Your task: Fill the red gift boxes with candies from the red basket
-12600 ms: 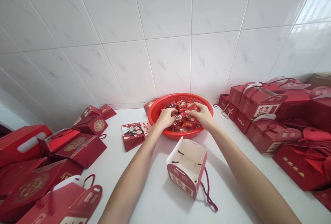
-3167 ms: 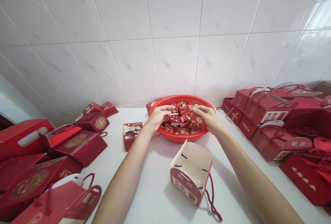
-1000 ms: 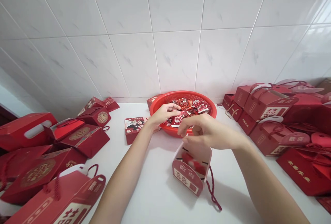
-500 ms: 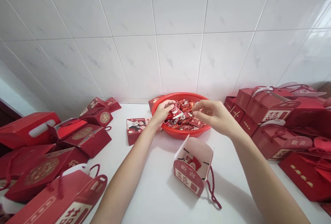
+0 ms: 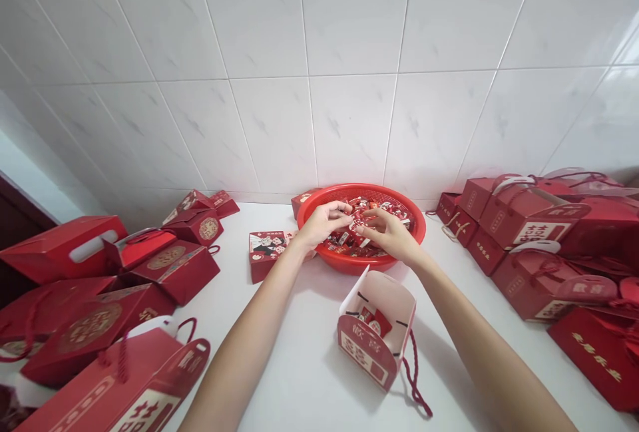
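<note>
My left hand [image 5: 323,224] is over the left side of a red plastic basket [image 5: 419,232], its fingers closed on a small red candy packet [image 5: 356,223]. My right hand [image 5: 389,235] meets it from the right, thumb and fingers pinching at the same packet; the fingers partly cover it. Beneath both hands, the basket is filled with wrapped candies [image 5: 399,214] in red and brown. In front stands an open red gift box [image 5: 367,352] with a white inside, black loops and a dark red cord. A few red packets [image 5: 375,321] lie at its bottom.
Red gift boxes [image 5: 174,269] crowd the left side of the white table [image 5: 284,365]. More boxes [image 5: 539,212] are stacked on the right. A flat box with printed figures [image 5: 264,255] lies left of the basket. A tiled wall [image 5: 349,119] rises behind.
My right hand has moved left and in towards my left hand, and its fingers have closed at the packet. The view has shifted slightly.
</note>
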Demonstrator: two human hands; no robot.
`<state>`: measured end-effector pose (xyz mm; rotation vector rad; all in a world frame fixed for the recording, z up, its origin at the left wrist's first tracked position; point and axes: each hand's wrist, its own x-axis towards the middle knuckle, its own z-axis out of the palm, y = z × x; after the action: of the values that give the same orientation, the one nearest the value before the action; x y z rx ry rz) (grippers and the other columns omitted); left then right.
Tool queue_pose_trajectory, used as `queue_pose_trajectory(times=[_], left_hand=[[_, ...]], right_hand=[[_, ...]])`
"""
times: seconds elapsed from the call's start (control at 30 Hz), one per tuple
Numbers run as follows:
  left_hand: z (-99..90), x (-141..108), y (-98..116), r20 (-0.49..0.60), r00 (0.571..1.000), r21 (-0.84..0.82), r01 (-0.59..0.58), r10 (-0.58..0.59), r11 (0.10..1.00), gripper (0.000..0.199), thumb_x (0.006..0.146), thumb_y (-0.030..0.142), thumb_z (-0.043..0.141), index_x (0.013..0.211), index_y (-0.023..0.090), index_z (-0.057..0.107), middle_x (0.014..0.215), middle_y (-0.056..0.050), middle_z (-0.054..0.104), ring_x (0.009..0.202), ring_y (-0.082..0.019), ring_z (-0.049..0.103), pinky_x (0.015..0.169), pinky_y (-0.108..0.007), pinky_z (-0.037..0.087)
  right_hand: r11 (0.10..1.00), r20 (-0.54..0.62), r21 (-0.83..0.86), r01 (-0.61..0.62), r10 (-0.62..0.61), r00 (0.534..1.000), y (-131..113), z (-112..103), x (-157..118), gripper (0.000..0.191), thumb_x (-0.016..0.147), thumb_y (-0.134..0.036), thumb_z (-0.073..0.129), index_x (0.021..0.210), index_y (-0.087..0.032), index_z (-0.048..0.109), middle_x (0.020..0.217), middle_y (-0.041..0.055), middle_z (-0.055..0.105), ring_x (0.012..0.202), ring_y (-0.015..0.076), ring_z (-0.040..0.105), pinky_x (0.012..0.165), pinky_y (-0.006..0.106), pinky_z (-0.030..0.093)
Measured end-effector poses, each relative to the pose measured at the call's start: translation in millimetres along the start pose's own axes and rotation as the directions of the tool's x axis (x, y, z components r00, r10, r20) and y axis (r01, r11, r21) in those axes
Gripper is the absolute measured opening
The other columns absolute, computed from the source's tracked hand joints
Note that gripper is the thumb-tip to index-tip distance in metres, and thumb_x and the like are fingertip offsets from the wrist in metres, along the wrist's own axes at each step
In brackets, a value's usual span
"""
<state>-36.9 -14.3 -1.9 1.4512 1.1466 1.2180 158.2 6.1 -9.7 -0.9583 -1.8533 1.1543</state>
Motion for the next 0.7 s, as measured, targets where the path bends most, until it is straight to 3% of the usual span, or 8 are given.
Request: queue_pose_trajectory(times=[0.13,0.23,0.37,0.53,0.7], left_hand=[[0.6,1,-2,0.012,1.0,0.016,0.001,-0.001,1.0,0.042,0.07,0.042,0.08,0.1,0.017,0.066,0.088,-0.004,0.071,0.084,-0.018,0.066,0.084,-0.036,0.053],[2.0,4,-6,-0.034,0.999,0.242,0.019,-0.011,0.97,0.024,0.081,0.031,0.064,0.099,0.017,0.069,0.094,-0.007,0.073,0.089,-0.021,0.069,0.088,-0.036,0.053],[4.2,7,-10,0.03,0.996,0.529,0.06,-0.089,0.846,0.017,0.065,0.015,0.066,0.079,0.02,0.075,0.09,-0.006,0.077,0.093,-0.026,0.068,0.088,-0.034,0.05],[3.7,10,-10,0.188,0.951,0.611,0.082,-0.245,0.788,0.022,0.054,0.016,0.068,0.073,0.024,0.077,0.076,0.0,0.077,0.073,-0.022,0.068,0.066,-0.027,0.048],[4.1,19,-10,0.238,0.914,0.658,0.096,-0.327,0.747,0.011,0.051,0.023,0.072,0.062,0.025,0.073,0.06,0.003,0.07,0.056,-0.018,0.061,0.058,-0.026,0.044]], right_hand=[[0.997,-0.009,0.065,-0.027,0.028,1.0,-3,-3,0,0.04,0.064,-0.035,0.081,0.095,-0.016,0.066,0.084,0.0041,0.068,0.075,0.0195,0.063,0.057,0.028,0.048],[0.973,-0.077,0.214,-0.09,0.109,0.991,-7,-8,-1,0.04,0.061,-0.033,0.08,0.094,-0.019,0.064,0.078,0.0004,0.064,0.062,0.0152,0.058,0.051,0.027,0.047],[0.916,-0.149,0.393,-0.086,0.155,0.977,-10,-12,0,0.036,0.057,-0.03,0.079,0.085,-0.021,0.059,0.077,0.0003,0.064,0.061,0.0144,0.059,0.052,0.027,0.049],[0.899,-0.169,0.428,-0.092,0.179,0.969,-10,-12,1,0.036,0.056,-0.029,0.08,0.084,-0.021,0.059,0.078,0.0013,0.065,0.067,0.0153,0.061,0.054,0.026,0.05],[0.886,-0.143,0.457,-0.079,0.16,0.977,-12,-11,1,0.031,0.057,-0.027,0.079,0.079,-0.023,0.058,0.074,0.0004,0.063,0.065,0.0165,0.061,0.054,0.028,0.052]])
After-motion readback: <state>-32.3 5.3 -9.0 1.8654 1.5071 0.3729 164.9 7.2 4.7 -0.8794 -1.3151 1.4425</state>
